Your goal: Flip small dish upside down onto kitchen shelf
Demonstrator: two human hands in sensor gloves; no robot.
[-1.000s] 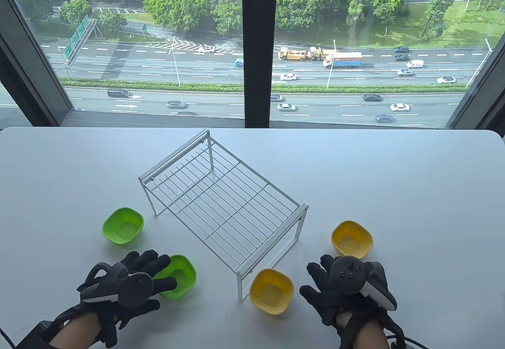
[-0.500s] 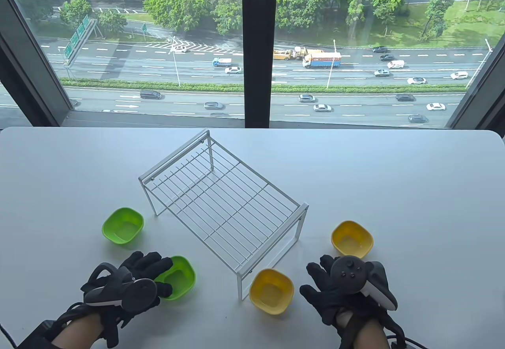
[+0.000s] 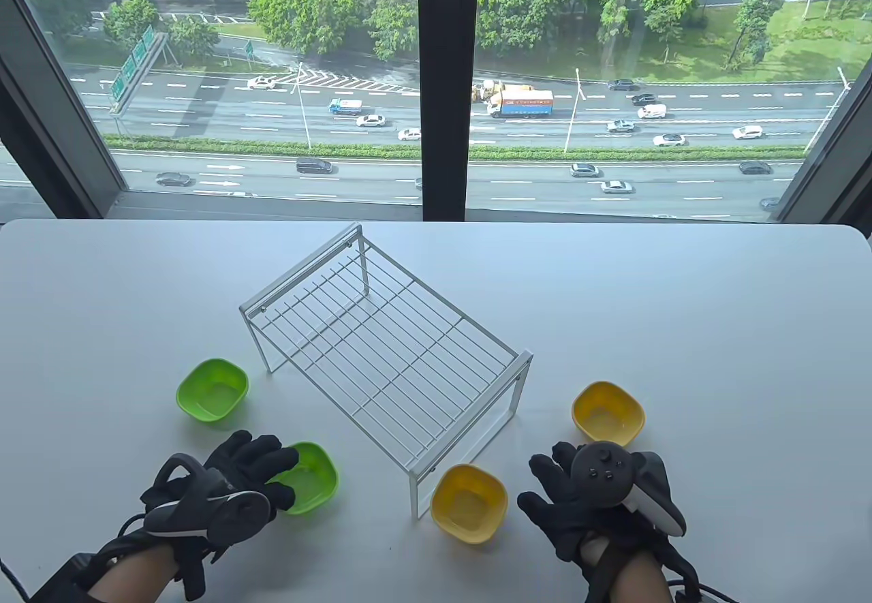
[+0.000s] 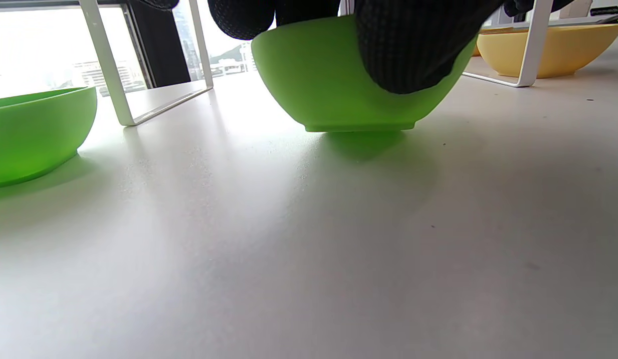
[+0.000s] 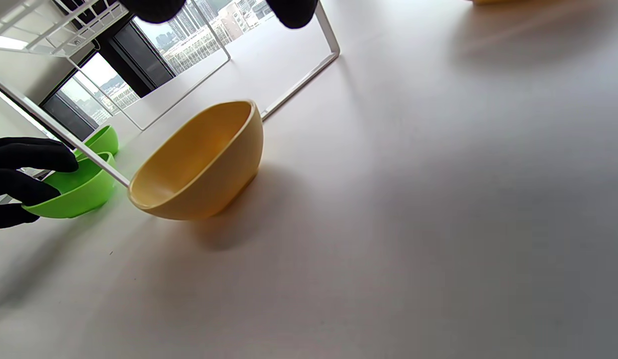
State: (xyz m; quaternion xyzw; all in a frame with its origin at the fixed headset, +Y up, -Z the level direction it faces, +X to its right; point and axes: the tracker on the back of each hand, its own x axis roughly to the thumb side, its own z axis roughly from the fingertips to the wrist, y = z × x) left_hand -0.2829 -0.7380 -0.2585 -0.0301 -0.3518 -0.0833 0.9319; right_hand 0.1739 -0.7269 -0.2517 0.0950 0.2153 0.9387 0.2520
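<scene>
Big white table [image 3: 681, 330] with the wire kitchen shelf [image 3: 385, 351] sitting in the middle, still bare on top. Four small dishes around its near end — two green on the left, two yellow [image 3: 469, 502] on the right, all upright. The one in play is the near green dish [image 3: 315, 477], just left of the shelf's near corner, its base flat on the table. The left hand [image 3: 218, 494] is right on it: fingers [image 4: 408, 45] draped over the near-left rim and wall, so the shelf lies up and to the right of the grip. The right hand [image 3: 593, 501] lies flat, fingers spread, holding nothing. Compared with a second ago, the left fingers have curled tighter around the rim.
</scene>
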